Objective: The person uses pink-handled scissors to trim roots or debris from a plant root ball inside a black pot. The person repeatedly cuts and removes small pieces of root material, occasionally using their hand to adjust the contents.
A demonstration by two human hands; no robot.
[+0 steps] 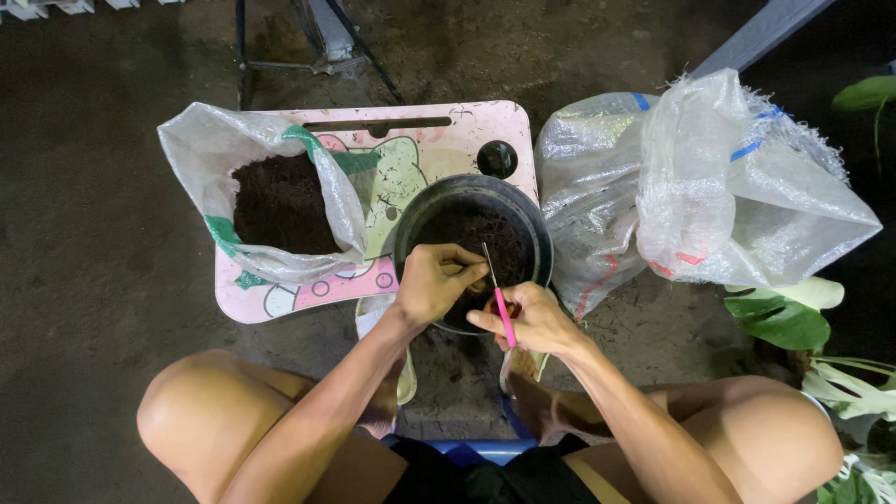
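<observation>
A dark, stained concrete floor spreads under everything, lit from above, with the feet of a metal stand [322, 56] at the far edge.

The person sits low with bare knees spread, both hands meeting over a black pot [472, 245] of dark soil. The left hand [431, 283] is curled nearly closed above the near rim, fingertips pinched together on something small that I cannot make out. The right hand [534, 319] is closed around a thin tool with a pink handle [504, 315], its slim metal tip slanting up toward the left fingers, held like a pen, probably for fine work at the soil's surface.

The pot stands on a small pink tray table [420, 140] printed with cartoon figures, which lifts it off the floor and brings it within easy reach. On the table's left half slumps an open woven sack [201, 149] full of dark soil, its mouth rolled back so the contents are at hand. To the right of the pot, on the floor, two more pale plastic sacks [709, 177] lean together, bunched shut. Broad green leaves [784, 317] crowd the right edge.
</observation>
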